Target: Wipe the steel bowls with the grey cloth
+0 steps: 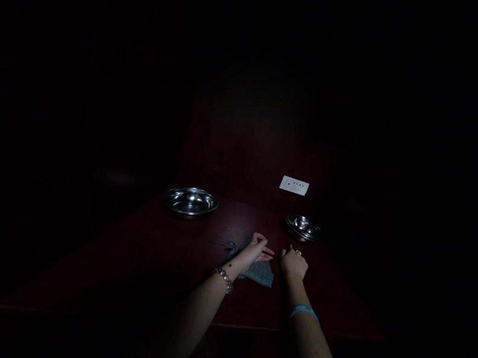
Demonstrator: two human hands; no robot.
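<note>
A small grey-green cloth piece (pixel 259 274), bunched at its far left end like a pouch, lies on the dark red table (pixel 132 270). Above it is my left hand (pixel 256 249), turned on its side with the fingers apart and nothing visible in them. A beaded bracelet circles that wrist. To the right of the cloth, my right hand (pixel 294 263) is closed, knuckles up, low over the table. Whatever its curled fingers may hold is hidden. A ring shows on one finger and a blue band sits on the forearm.
A wide, shiny metal bowl (pixel 190 211) stands at the back left of the table. Smaller metal dishes (pixel 302 228), apparently stacked, stand beyond my right hand. A white socket plate (pixel 294 185) is on the panel behind. The surroundings are very dark.
</note>
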